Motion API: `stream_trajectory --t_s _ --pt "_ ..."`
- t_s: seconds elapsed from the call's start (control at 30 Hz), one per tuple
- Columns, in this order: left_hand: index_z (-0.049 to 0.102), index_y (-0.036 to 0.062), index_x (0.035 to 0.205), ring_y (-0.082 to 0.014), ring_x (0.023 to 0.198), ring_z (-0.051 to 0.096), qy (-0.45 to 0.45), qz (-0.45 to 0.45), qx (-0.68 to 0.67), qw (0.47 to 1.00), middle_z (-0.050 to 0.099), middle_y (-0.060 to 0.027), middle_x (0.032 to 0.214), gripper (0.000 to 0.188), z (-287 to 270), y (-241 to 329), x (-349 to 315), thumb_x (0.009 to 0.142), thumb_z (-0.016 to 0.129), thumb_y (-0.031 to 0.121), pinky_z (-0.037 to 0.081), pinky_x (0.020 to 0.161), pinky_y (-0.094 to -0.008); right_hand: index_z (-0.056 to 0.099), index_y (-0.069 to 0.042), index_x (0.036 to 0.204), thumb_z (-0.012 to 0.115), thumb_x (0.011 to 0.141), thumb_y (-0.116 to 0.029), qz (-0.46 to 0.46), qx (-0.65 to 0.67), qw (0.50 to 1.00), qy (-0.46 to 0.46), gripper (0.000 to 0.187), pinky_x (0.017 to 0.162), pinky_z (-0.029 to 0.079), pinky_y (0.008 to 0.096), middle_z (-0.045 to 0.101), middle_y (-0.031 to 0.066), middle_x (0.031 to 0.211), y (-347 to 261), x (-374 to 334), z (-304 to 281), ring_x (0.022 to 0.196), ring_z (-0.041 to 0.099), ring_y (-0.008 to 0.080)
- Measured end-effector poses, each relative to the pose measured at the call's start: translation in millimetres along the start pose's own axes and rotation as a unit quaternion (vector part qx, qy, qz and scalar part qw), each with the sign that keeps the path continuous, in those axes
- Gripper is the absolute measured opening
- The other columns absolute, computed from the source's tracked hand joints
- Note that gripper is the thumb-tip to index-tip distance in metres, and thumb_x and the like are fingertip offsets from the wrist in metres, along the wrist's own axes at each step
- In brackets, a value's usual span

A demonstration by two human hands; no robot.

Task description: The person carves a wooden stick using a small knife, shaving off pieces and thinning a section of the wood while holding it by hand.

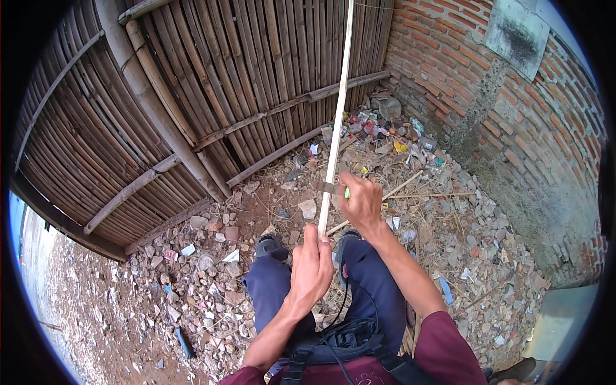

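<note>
Currently, pale strip (338, 122): it rises from your left hand past the upper edge of the view, long, narrow and leaning slightly right at the top.
Left hand (308, 276): your fingers are closed around the strip's lower part, the thumb along it, above the gap between your knees.
Right hand (361, 202): you hold a knife in a closed fist, a little higher than the left and to the right of the strip.
Knife (329, 188): its flat, dark blade points left and crosses the strip; a bit of green handle shows at your fist. Whether the edge bites into the strip, you cannot tell from here.
Trousers (273, 289): dark blue, with dark shoes (268, 246) below the knees.
Black cable (350, 333): bunched at your waist.
Ground (151, 314): stones, dry stalks and litter around your feet.
Bamboo wall (224, 70): upright slats, ahead and to your left.
Brick wall (443, 58): on your right, partly grey, meeting the bamboo at the far corner.
</note>
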State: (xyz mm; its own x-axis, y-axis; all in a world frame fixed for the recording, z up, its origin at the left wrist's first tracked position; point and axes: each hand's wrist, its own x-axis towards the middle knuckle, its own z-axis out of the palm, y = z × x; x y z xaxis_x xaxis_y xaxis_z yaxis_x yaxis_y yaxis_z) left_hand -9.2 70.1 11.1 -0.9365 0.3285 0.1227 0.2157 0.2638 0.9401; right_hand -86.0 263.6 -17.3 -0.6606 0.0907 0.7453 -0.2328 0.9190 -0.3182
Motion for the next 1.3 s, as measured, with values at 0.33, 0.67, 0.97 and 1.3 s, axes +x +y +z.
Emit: stream_trajectory --t_s 0.33,0.67,0.97,1.3 --pt "0.042 -0.0019 0.108 -0.0516 0.057 0.062 -0.019 0.034 0.057 0.998 0.058 -0.0283 0.062 0.012 3.3 -7.1 -25.7 0.108 0.051 0.006 0.045 0.051 -0.0563 0.080 -0.003 0.096 0.064 0.098 -0.007 0.064 -0.055 0.996 0.031 0.017 0.042 0.041 0.0363 0.069 0.0110 0.059 51.6 41.5 5.1 0.045 0.062 0.0195" --pt "0.047 -0.0015 0.108 -0.0491 0.061 0.063 -0.047 -0.012 0.015 0.999 0.057 -0.0259 0.065 0.013 -12.9 -12.7 -28.4 0.109 0.051 0.010 0.046 0.057 -0.0531 0.081 0.001 0.103 0.063 0.096 -0.006 0.120 -0.058 0.984 0.115 0.020 0.046 0.043 0.0405 0.069 0.0140 0.060 71.0 74.8 -11.4 0.048 0.063 0.0238" --pt "0.054 -0.0016 0.111 -0.0289 0.058 0.059 0.002 -0.014 -0.018 1.000 0.058 -0.0167 0.067 0.018 -18.2 0.9 -10.0 0.112 0.050 0.015 0.045 0.059 -0.0439 0.065 -0.008 0.087 0.063 0.089 -0.011 0.007 0.044 0.999 -0.022 0.005 0.053 0.049 0.0481 0.068 0.0140 0.069 -23.8 -13.6 -19.4 0.056 0.066 0.0352" --pt "0.052 0.0006 0.115 -0.0331 0.049 0.058 0.037 0.034 0.009 0.999 0.053 -0.0167 0.058 0.011 -4.2 7.8 -14.1 0.112 0.051 0.011 0.040 0.050 -0.0460 0.065 -0.008 0.088 0.066 0.090 -0.016 0.017 0.038 0.999 -0.029 0.008 0.055 0.051 0.0491 0.069 0.0134 0.072 -29.6 -7.9 -17.4 0.060 0.068 0.0377"
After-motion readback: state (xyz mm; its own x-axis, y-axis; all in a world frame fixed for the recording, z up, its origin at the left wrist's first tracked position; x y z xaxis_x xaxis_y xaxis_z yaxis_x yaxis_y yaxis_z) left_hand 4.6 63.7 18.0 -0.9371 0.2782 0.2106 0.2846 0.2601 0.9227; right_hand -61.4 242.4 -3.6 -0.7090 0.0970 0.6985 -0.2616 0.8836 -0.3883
